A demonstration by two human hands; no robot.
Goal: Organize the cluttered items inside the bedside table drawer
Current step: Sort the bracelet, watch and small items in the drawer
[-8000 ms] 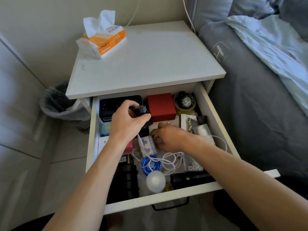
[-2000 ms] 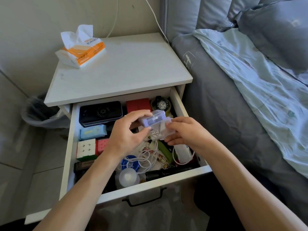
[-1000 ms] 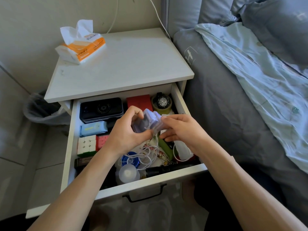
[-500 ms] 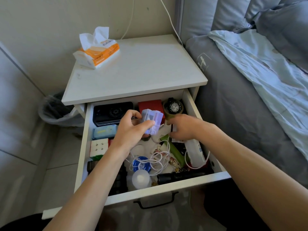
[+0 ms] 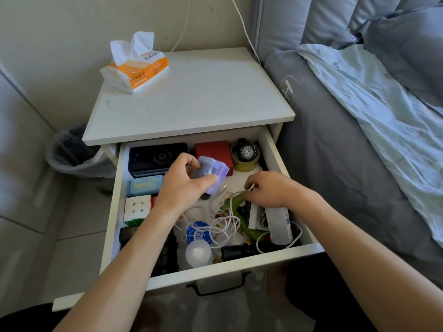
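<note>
Clear case is held over the mid-back of the drawer, just in front of the red box. Left hand wraps it, thumb under the near edge, fingers over the far top. Looks like light, rigid, thin plastic: slick, and the lid could pop if squeezed, so best held across the short sides, not by the lid.

Right hand is down in the clutter, fingers curled onto the white cable where it crosses the green tool; looks like a pinch on the cable. Cable is limp and tangled, will drag neighbours if pulled.

Back row: black box, watch on a tape roll. Left side: cube. Front: bulb, flashlight, bottle.
</note>
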